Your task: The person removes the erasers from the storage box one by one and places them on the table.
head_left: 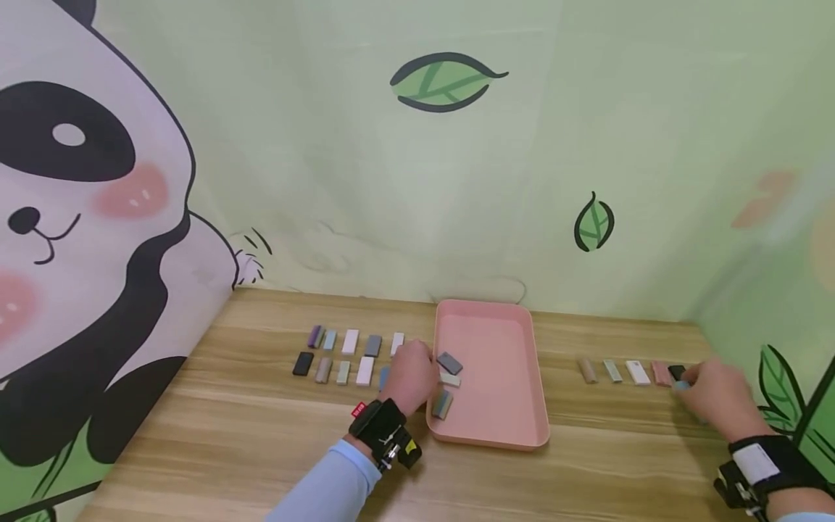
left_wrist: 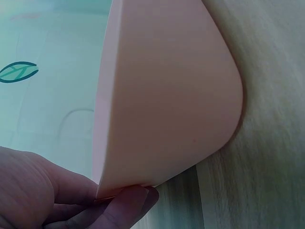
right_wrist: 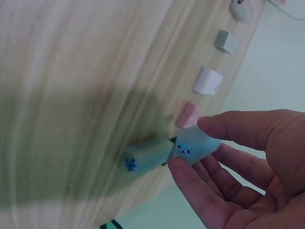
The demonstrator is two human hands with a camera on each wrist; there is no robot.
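My left hand (head_left: 412, 375) is at the left rim of a pink tray (head_left: 492, 391). In the left wrist view its thumb and fingers pinch the edge of the tray wall (left_wrist: 171, 95). A dark grey block (head_left: 449, 362), a pale block (head_left: 450, 379) and a striped block (head_left: 442, 404) lie inside along the left side. At the far right, my right hand (head_left: 720, 399) pinches a small light blue block (right_wrist: 193, 145) with a printed animal face. A blue-green block (right_wrist: 147, 156) lies on the table right beside it, and a pink block (right_wrist: 188, 114) lies just beyond.
Left of the tray, two rows of small blocks include a black block (head_left: 303, 364) and a white block (head_left: 364, 371). The right-hand row holds a beige block (head_left: 588, 370) and a white block (head_left: 638, 373). A leaf-printed backdrop (head_left: 326, 181) borders the wooden table (head_left: 228, 435).
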